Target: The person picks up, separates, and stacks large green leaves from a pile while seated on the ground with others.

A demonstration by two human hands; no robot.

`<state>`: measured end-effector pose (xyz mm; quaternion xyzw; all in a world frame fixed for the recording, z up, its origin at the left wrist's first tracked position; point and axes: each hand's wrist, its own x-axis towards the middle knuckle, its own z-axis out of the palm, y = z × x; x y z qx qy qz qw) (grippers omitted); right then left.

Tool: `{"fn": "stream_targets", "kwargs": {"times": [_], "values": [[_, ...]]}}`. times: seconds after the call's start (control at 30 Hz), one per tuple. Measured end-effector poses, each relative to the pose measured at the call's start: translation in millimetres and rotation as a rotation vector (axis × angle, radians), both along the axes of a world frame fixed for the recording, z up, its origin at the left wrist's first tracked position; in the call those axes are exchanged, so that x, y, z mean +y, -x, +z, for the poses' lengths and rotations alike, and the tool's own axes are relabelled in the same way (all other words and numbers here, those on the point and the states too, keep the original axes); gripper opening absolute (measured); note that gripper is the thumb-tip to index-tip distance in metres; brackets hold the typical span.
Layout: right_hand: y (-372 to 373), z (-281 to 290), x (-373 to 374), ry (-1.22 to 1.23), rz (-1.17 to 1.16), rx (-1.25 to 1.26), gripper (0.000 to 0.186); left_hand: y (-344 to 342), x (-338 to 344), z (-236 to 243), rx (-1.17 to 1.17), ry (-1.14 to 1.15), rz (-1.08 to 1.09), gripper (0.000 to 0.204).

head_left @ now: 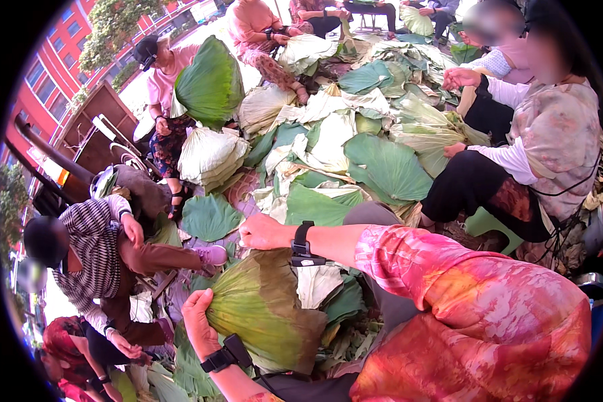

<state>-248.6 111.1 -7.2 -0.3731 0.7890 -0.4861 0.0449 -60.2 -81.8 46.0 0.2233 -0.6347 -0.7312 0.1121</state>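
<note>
A large folded lotus leaf (264,308), yellow-green with a dry brown margin, spreads over my lap. My left hand (199,318) is closed on its left edge, thumb uppermost. My right hand (264,232) is held out above the leaf's top, with the fingers curled in. Whatever those fingers may hold is hidden. Both wrists wear black straps with small devices. Just beyond my right hand, a green lotus leaf (211,218) lies flat on the ground.
Piled lotus leaves (388,167), green and pale, cover the ground ahead. A stack of folded pale leaves (211,157) stands at the left. Several people sit around the pile, one close on the left (94,254) and one on the right (549,141) by a green stool (492,228).
</note>
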Motion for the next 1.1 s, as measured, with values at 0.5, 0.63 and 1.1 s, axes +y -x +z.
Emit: {"fn": "stream_targets", "kwargs": {"times": [0.5, 0.63, 1.1], "values": [[-23, 39, 13, -0.082, 0.717, -0.349, 0.029, -2, 2, 10, -0.008, -0.026, -0.107, 0.002], [2, 25, 18, 0.006, 0.628, -0.328, 0.026, 1, 0, 11, 0.007, 0.105, -0.049, 0.004], [-25, 25, 8, 0.14, 0.543, -0.515, 0.017, 14, 28, -7, 0.001, 0.965, -0.235, 0.017]]}}
